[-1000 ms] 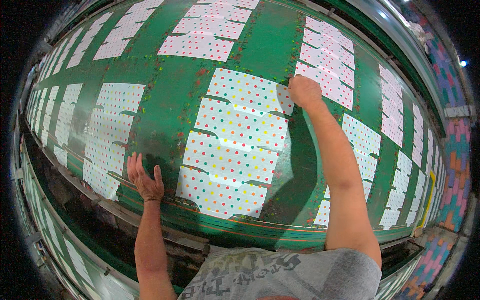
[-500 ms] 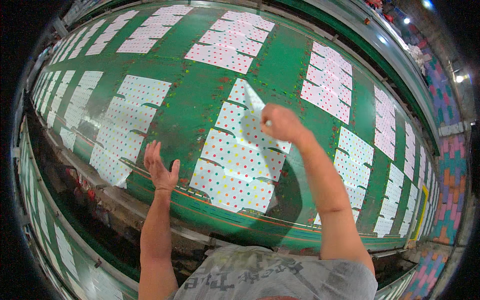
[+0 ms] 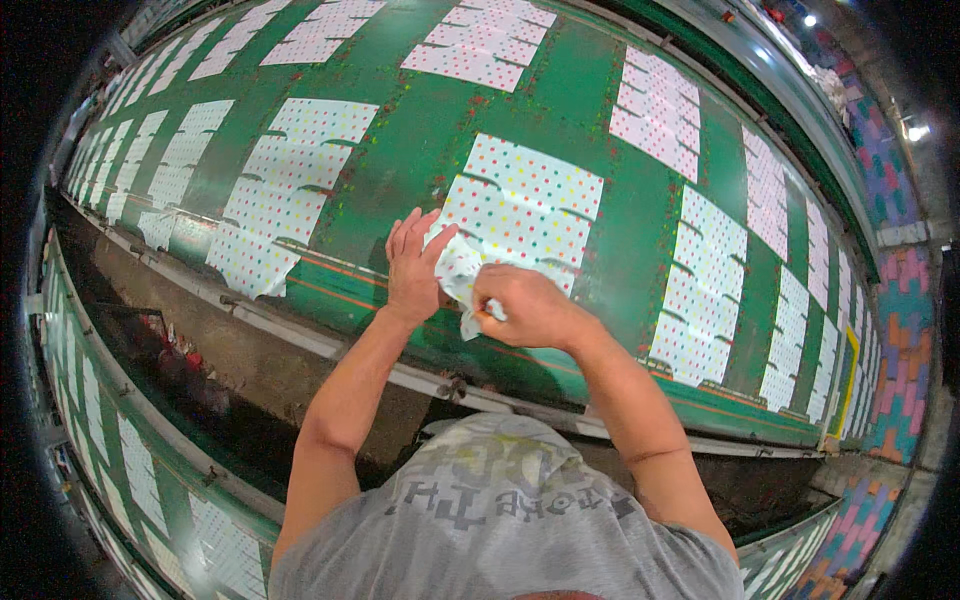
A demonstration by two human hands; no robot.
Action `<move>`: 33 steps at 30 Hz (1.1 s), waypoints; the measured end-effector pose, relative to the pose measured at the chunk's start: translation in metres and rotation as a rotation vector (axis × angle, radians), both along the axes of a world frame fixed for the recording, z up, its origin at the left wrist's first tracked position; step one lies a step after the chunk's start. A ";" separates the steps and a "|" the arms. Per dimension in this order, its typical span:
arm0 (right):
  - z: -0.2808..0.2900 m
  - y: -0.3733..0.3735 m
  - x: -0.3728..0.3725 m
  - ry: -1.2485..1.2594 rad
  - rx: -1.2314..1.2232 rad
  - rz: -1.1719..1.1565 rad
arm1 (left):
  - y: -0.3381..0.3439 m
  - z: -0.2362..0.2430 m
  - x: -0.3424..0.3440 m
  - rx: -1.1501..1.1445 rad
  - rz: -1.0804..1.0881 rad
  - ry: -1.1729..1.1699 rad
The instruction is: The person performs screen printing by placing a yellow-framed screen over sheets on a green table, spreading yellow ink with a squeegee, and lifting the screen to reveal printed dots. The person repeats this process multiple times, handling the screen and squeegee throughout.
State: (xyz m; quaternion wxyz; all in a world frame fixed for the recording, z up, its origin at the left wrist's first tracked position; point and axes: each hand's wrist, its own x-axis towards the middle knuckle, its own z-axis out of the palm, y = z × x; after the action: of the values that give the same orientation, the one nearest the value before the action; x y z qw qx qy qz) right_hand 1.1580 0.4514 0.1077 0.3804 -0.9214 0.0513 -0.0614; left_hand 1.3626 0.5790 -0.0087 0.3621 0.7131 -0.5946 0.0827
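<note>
The right hand (image 3: pixel 533 306) is curling in a tight grip, pinching a crumpled dotted sheet (image 3: pixel 460 270). The left hand (image 3: pixel 412 275) is resting its thumb side against the sheet, fingers extended; whether it is pinching, I cannot tell. The sheet is bunching between the hands, at the near end of a flat dotted column (image 3: pixel 530 205) on the green worktop (image 3: pixel 632 230). Pulling evenly would probably be limiting creases. More dotted strips (image 3: pixel 700 280) are lying around.

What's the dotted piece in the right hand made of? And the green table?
Dotted piece: probably thin fabric, maybe paper, mostly matte; it's crumpled at the right hand. Green table: possibly painted or plastic-coated, slightly shiny; a pale sheen shows in places.
</note>
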 end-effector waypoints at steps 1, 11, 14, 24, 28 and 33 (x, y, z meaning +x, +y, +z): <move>0.005 0.005 -0.013 0.000 0.019 -0.028 | 0.005 -0.002 0.001 0.025 0.021 0.005; 0.010 0.054 -0.159 0.122 0.289 -0.361 | 0.105 0.016 0.000 0.237 -0.234 0.964; -0.003 0.062 -0.181 0.158 0.421 -0.495 | 0.119 0.025 -0.007 0.310 -0.209 1.232; -0.078 0.039 -0.157 0.163 0.068 -0.823 | 0.086 -0.001 -0.006 0.409 0.060 0.746; -0.073 0.051 -0.185 0.144 -0.039 -0.822 | 0.084 -0.005 -0.002 0.216 0.098 0.774; -0.064 0.050 -0.235 0.246 -0.134 -0.907 | 0.066 0.019 -0.021 0.144 0.071 0.724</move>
State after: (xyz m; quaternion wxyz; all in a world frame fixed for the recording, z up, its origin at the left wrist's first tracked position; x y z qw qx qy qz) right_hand 0.9230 0.5014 0.0432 0.2461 -0.8290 0.4888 -0.1149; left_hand 1.3413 0.6445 0.0099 0.4949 0.7398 -0.4074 -0.2043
